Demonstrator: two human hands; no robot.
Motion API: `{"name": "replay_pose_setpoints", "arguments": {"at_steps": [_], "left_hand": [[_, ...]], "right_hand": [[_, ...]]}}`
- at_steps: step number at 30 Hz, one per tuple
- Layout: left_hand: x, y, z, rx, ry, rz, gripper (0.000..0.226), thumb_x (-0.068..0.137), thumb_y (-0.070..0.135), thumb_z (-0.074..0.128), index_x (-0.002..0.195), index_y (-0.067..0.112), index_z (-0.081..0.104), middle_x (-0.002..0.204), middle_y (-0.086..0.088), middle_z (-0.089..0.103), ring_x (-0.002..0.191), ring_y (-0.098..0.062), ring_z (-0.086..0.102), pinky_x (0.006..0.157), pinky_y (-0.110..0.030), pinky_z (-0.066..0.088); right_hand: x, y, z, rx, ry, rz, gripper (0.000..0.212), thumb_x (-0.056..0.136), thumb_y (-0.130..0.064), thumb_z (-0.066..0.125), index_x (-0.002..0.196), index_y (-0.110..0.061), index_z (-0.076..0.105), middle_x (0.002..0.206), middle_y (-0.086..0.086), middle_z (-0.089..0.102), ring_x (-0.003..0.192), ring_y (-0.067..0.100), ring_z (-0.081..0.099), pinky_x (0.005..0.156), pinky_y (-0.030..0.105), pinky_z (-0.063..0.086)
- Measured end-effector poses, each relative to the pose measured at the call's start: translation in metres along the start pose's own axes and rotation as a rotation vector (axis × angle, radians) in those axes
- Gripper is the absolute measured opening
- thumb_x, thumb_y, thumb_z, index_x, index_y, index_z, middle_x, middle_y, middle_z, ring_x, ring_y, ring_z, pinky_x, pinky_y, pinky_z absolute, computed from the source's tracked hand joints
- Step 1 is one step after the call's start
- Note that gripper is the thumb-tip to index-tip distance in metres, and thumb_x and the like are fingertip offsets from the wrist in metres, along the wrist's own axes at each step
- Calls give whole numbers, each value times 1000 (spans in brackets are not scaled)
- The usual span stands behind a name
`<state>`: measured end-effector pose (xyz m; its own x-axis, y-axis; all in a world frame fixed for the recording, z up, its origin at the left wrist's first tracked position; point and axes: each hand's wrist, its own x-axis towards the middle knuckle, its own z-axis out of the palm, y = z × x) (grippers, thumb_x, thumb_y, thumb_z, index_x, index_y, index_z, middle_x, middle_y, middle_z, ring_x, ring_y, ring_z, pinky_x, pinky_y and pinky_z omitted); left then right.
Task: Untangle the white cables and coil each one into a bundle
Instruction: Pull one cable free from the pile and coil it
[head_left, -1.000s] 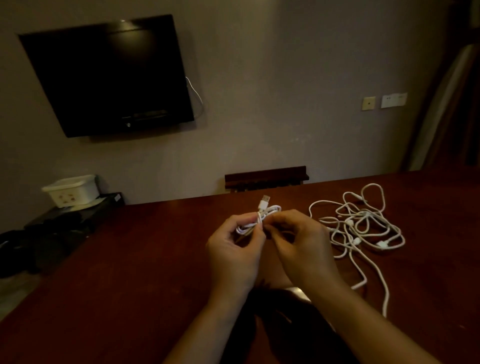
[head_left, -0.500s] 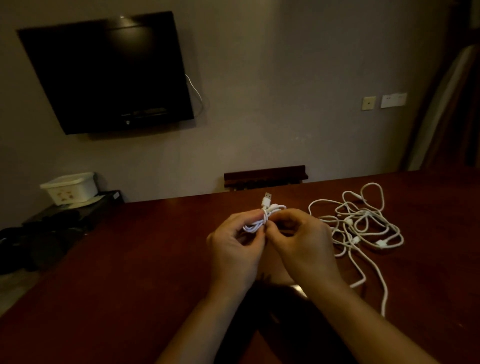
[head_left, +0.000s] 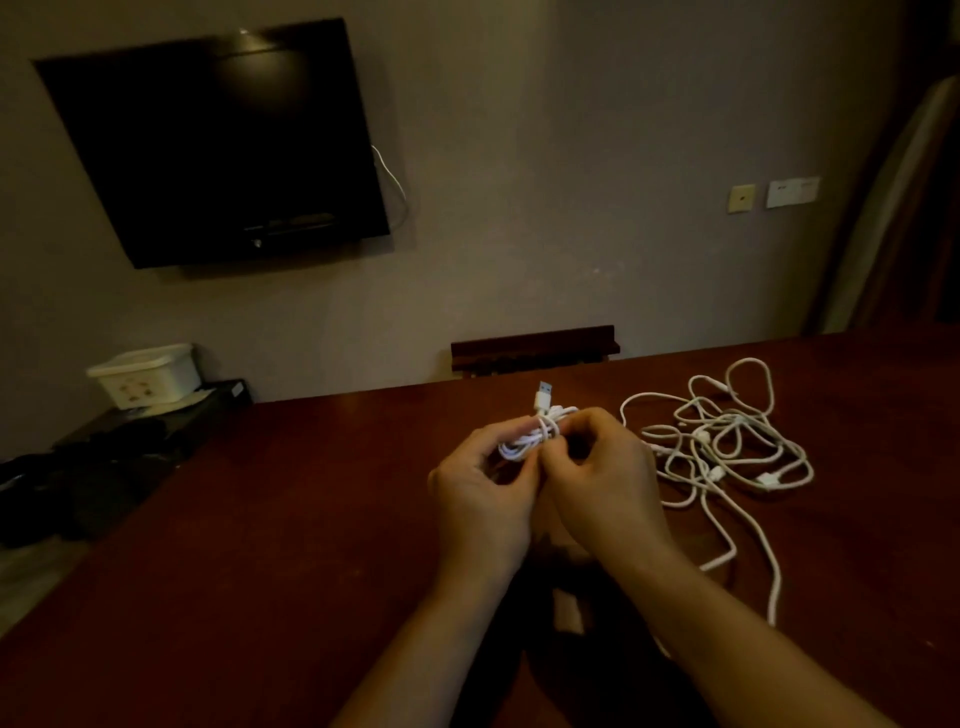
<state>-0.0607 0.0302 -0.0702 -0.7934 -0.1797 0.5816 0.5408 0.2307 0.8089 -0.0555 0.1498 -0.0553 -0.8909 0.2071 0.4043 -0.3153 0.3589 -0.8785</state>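
Note:
A small coiled white cable bundle (head_left: 535, 436) is held above the dark red table (head_left: 270, 519), its USB plug (head_left: 543, 398) sticking up. My left hand (head_left: 480, 499) grips the bundle's left end between thumb and fingers. My right hand (head_left: 605, 478) pinches the cable at the bundle's wrapped middle. A tangle of white cables (head_left: 727, 447) lies on the table to the right of my hands, with loose ends trailing toward the near edge.
A black TV (head_left: 208, 145) hangs on the wall. A dark chair back (head_left: 535, 348) shows behind the table's far edge. A white box (head_left: 145, 374) sits on a low black stand at the left. Wall sockets (head_left: 774, 195) are at the right.
The cable's end has been wound tighter around the bundle's middle. Both hands stayed together at the same spot; the tangle on the table did not move.

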Motion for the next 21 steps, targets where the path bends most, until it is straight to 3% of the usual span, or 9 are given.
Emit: {"name": "replay_pose_setpoints", "arguments": {"at_steps": [3,8,12,18,21], "left_hand": [[3,-1,3,-123,31,-104,27,88,-4,79,102,19,81,102,6,80,101,-10,76,89,-32,63],[3,-5,-1,-217,18,-190,21,91,5,79,98,25,81,102,4,80,103,-17,75,85,-35,62],[3,-4,-1,-272,22,-284,18,91,6,80,94,24,80,100,-2,80,99,-20,76,84,-38,63],[2,-8,-5,-218,-15,-269,14,92,8,77,92,21,73,94,-4,77,91,-22,76,75,-35,63],[2,-4,-7,-211,-37,-239,15,93,5,74,101,17,68,94,-2,76,88,-16,75,72,-29,61]], "right_hand": [[2,-2,-1,100,37,43,22,94,-19,75,98,-31,57,94,-9,69,85,0,68,60,13,53],[-1,-4,0,132,18,-6,31,92,-17,77,106,-33,54,99,-10,69,90,-2,69,71,21,60],[-1,-2,0,134,-15,-59,32,92,-12,76,108,-31,56,98,-11,68,91,-7,67,72,17,58],[-3,2,-3,105,-14,-102,41,88,-14,82,113,-36,58,97,-14,72,92,-8,69,73,15,59],[-4,4,-1,-59,46,-180,44,85,-26,84,117,-40,56,109,-18,61,97,-7,62,67,14,55]]}}
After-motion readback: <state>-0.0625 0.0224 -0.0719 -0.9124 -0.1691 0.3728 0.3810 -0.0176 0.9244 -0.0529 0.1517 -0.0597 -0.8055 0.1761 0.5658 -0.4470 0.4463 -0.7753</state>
